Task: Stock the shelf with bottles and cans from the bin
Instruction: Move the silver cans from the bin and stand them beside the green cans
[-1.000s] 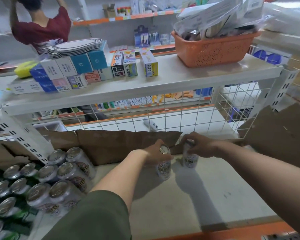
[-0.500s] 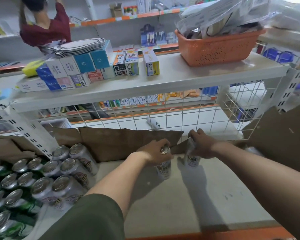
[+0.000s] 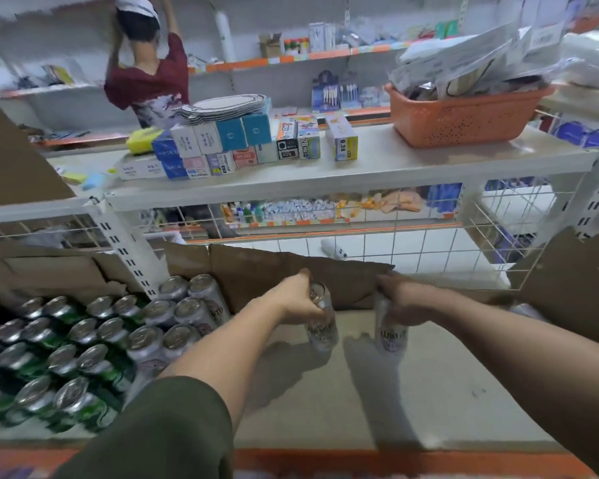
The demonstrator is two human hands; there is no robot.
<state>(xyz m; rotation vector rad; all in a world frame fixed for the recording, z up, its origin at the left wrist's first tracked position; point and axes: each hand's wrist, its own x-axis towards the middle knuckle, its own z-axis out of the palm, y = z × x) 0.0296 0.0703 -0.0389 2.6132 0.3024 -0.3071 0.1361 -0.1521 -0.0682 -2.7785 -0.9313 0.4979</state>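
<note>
Silver beer can (image 3: 322,326) in my left hand (image 3: 300,300), fingers curled round its upper part from the left side. Second silver can (image 3: 391,337) in my right hand (image 3: 400,299), gripped round the top from above. Both cans upright, near each other but apart, over the pale lower shelf (image 3: 325,392), just in front of the brown cardboard (image 3: 267,271) that lines its back. Frame is blurred: I cannot tell whether either base touches the shelf. At the left end of the same shelf is a block of standing cans, silver ones (image 3: 187,305) nearest my left arm, green ones (image 3: 59,340) further left. White wire grid (image 3: 429,247) behind the cardboard. Upper shelf (image 3: 377,160) carries small boxes (image 3: 222,140) and an orange basket (image 3: 464,119) of papers.
</note>
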